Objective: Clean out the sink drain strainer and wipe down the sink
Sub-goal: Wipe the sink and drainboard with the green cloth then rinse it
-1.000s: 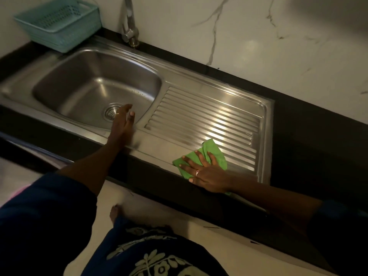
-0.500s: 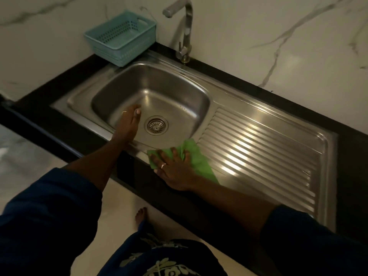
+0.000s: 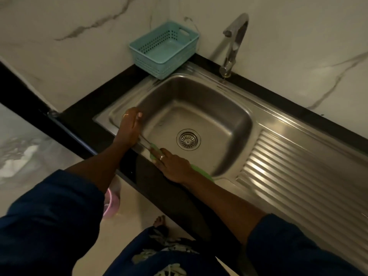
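Pressing flat on the green cloth (image 3: 201, 173), the right grip (image 3: 172, 165) lies released, fingers straight, along the front rim of the sink (image 3: 229, 116), just in front of the drain strainer (image 3: 188, 139). The cloth shows only as green slivers at the fingertips and behind the wrist. The left grip (image 3: 130, 126), also released and holding nothing, rests on the same rim, front-left of the strainer, near the right grip's fingertips but apart from them. The strainer sits seated in the basin floor with bare steel all round it up to the curved walls. Right of the strainer, the ribbed drainboard (image 3: 298, 176) runs out as open steel. Behind and left of the strainer, a teal basket (image 3: 165, 48) sits on the back corner against the wall. Behind and right of the strainer, the tap (image 3: 233, 48) rises from the back rim. The black surface (image 3: 89, 120) borders the sink's edges.
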